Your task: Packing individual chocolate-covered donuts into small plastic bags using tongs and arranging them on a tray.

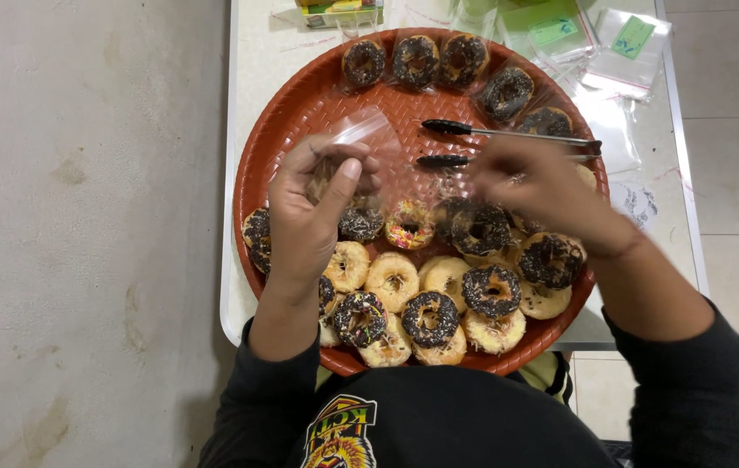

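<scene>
Left hand (313, 204) pinched shut on clear plastic bag (369, 143), frame centre-left. I see bag stretching rightward toward right hand (543, 191), blurred, grip unclear. Sprinkle donut (409, 224) just below bag, nearer left hand.

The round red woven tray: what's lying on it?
The round red woven tray holds loose chocolate and pale glazed donuts, bagged donuts along its far rim, and metal tongs. The hands cover some donuts.

A white bench (244, 260) stands on a pale floor (84, 234) (stained in patches). Right of it, tile seams show.
</scene>
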